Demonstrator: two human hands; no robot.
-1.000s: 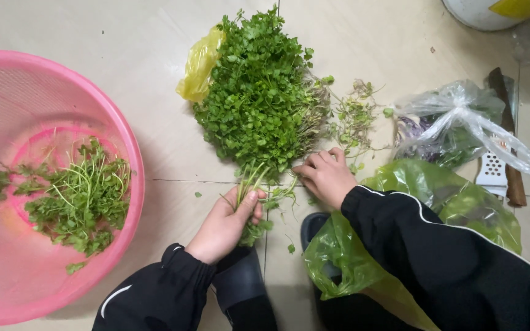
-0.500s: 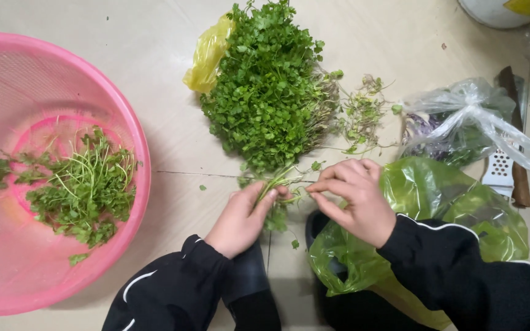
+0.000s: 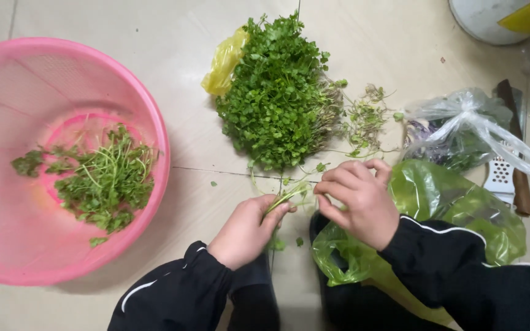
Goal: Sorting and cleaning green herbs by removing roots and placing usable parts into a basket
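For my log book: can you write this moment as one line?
left hand: holds green sprigs | right hand: pinches them | pink basket: sorted greens

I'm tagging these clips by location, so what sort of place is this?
Probably a home kitchen or utility area, with the work done low on a tiled floor. A pink plastic basket holds picked greens, a pile of leafy herbs lies on the tiles, and thin plastic bags, one green, sit alongside.

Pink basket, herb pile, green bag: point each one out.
Pink basket (image 3: 154, 132): head view, on its right rim.
Herb pile (image 3: 274, 98): head view, on the leafy middle.
Green bag (image 3: 461, 208): head view, on its top surface, right of the hands.
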